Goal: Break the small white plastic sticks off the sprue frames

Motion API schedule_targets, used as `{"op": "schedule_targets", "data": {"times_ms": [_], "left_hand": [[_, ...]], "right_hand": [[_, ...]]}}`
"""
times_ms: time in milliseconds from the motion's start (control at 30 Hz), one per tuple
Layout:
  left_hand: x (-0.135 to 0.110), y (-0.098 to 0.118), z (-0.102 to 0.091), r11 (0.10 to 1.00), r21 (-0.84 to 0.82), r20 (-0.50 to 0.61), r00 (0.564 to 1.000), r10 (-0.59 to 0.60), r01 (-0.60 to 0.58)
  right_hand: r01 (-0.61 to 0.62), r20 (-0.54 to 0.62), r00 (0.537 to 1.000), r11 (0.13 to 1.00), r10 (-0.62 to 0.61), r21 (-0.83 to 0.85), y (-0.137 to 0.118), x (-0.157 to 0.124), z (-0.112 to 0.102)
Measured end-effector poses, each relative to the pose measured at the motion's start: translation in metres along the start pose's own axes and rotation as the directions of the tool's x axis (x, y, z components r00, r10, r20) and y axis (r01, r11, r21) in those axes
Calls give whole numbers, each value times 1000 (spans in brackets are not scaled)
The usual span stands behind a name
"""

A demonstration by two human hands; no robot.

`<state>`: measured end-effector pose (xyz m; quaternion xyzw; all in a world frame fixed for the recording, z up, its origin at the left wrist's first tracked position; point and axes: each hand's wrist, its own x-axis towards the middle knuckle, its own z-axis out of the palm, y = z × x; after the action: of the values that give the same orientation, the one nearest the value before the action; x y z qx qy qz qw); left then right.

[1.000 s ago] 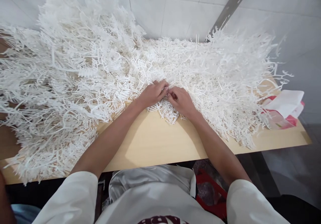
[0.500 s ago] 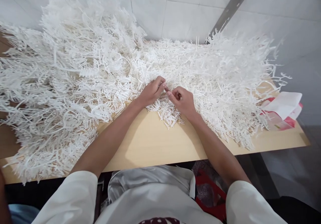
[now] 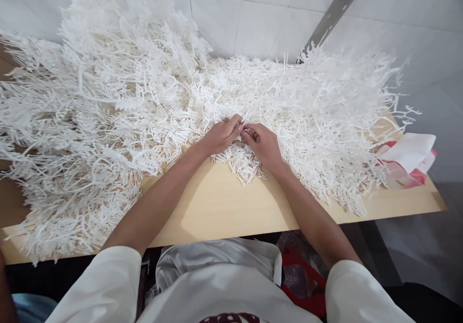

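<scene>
My left hand (image 3: 220,137) and right hand (image 3: 266,147) met fingertip to fingertip, each grip pinching one white plastic sprig (image 3: 243,129) atop the heap (image 3: 144,96) near the worktop's (image 3: 217,207) front edge. It looked light, springy and snappable, best held by its stem.

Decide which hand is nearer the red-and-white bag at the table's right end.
Right. The right hand lies on the white pile, left of the bag; the left hand sits just beyond it, farther from the bag.

Before you: one pale wooden bench (image 3: 217,212); white tiled wall (image 3: 260,19) behind it; grey metal strip (image 3: 336,9) slanting up that wall; grey floor (image 3: 415,245) on your right; even daylight.
</scene>
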<state>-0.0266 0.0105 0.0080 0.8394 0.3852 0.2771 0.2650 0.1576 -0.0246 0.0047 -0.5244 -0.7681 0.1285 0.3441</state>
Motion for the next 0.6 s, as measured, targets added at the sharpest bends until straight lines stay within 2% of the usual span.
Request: {"op": "schedule_targets", "data": {"times_ms": [100, 267, 433, 600], "left_hand": [[-1, 2, 1, 1000, 3, -23, 1000, 0, 0], [-1, 1, 1, 999, -54, -105, 994, -12, 7], [1, -3, 0, 989, 29, -244, 959, 146, -143], [3, -5, 3, 975, 77, -222, 949, 222, -210]], "right_hand": [[10, -17, 1000, 999, -9, 36, -2, 0, 0], [-97, -112, 987, 982, 116, 165, -8, -1, 1], [-223, -153, 953, 947, 262, 231, -3, 0, 1], [-180, -120, 963, 911, 240, 372, -1, 1, 0]]}}
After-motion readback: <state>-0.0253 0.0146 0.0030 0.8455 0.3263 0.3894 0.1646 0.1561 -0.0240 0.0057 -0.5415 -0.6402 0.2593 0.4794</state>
